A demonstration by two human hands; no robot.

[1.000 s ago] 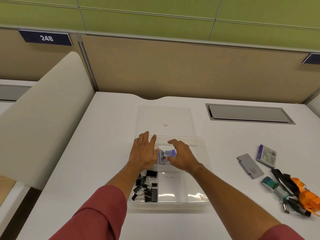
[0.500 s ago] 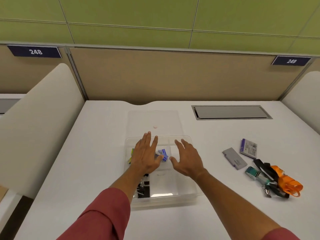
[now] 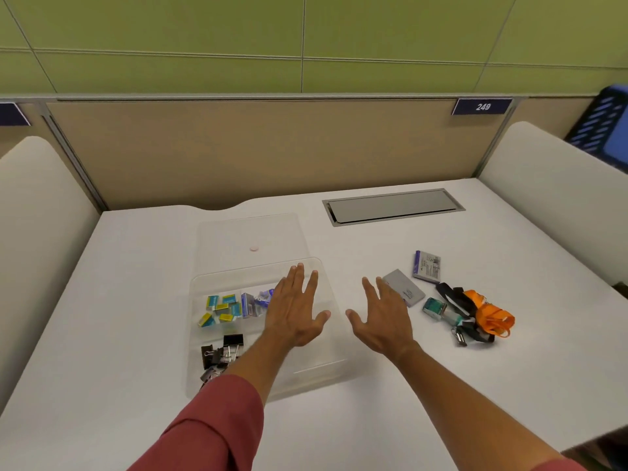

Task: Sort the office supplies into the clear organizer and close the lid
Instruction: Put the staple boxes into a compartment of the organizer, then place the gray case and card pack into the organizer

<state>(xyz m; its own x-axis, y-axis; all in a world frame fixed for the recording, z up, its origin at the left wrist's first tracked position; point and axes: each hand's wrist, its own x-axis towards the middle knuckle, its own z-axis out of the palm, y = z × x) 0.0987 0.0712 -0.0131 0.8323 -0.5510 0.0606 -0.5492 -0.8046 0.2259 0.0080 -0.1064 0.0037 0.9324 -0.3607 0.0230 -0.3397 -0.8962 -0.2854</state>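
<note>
The clear organizer [image 3: 319,368] sits on the white desk with its clear lid [image 3: 238,232] lying flat behind it. Inside lie several small teal-and-yellow boxes [image 3: 221,309], a blue-and-clear packet [image 3: 255,302] and black binder clips [image 3: 222,351]. My left hand [image 3: 295,311] hovers over the organizer's middle, fingers straight and spread, holding nothing. My right hand [image 3: 382,317] is open just right of the organizer. Beyond it on the desk lie a grey flat case [image 3: 406,292], a purple-and-white box [image 3: 426,266], a small teal item [image 3: 434,308] and a black-and-orange lanyard bundle [image 3: 482,316].
A grey cable hatch [image 3: 390,207] is set into the desk at the back right. Beige partition panels [image 3: 238,147] and padded side dividers [image 3: 37,212] close in the desk on three sides. A small pink dot [image 3: 254,248] sits on the lid.
Both hands let go of the blue-and-clear packet, which now lies in the organizer. My right hand moved right, out of the organizer, toward the loose supplies. The view swung to the right.
</note>
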